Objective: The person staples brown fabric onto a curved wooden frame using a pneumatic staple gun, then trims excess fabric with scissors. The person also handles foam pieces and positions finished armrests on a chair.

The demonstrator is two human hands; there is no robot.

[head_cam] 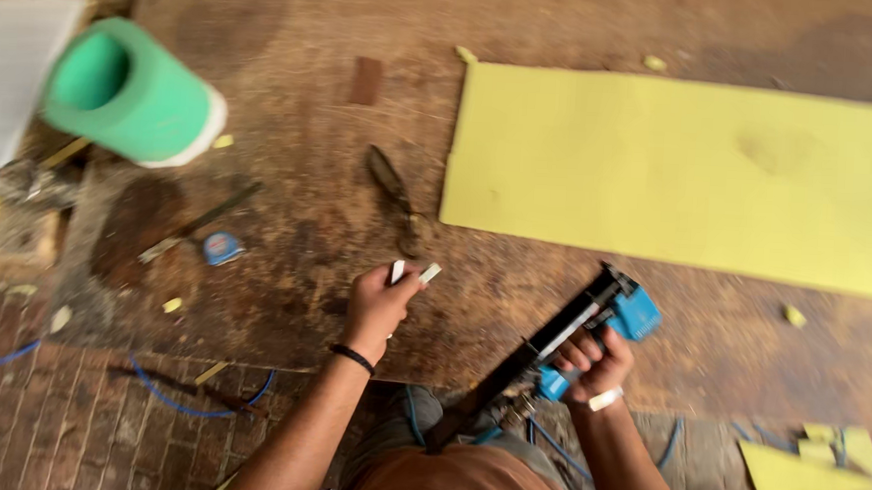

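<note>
- I see a big worn wooden board lying flat. Most things rest on it.
- A large yellow foam sheet lies flat on the right part of the board.
- A green roll lies on its side at the top left. It looks blurry.
- My right hand is wrapped tight around the grip of a blue and black staple gun. The gun is tilted, with its blue end just below the foam sheet's near edge.
- My left hand is closed over a small white strip. The strip sticks out past my fingers. This hand is over the board, near the gun but not touching it.
- Dark scissors lie on the board just beyond my left hand.
- A small blue tape measure lies well to the left.
- Thin blue hose curls on the brick floor below the board.
- Tiny yellow scraps are dotted around.
</note>
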